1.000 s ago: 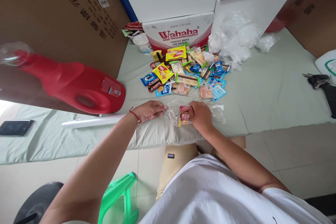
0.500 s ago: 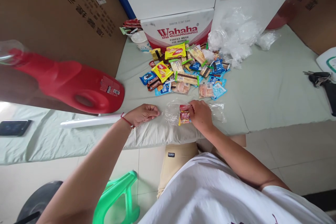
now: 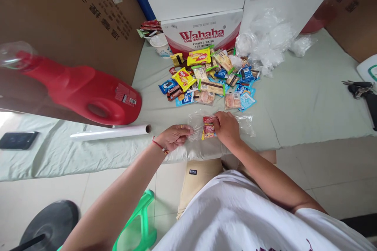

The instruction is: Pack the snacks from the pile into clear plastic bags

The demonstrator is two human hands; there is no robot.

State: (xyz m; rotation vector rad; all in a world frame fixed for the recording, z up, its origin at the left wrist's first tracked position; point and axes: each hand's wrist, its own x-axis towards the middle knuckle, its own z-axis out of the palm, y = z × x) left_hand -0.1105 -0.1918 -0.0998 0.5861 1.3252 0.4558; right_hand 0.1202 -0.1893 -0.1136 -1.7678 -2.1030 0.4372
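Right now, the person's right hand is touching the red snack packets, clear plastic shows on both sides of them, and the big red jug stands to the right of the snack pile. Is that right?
Not quite: the head view shows the big red jug to the left of the snack pile. The right hand, red snack packets and clear plastic are as you say.

red packets [image 3: 208, 128] bunched together, crinkled clear plastic [image 3: 196, 120] alongside
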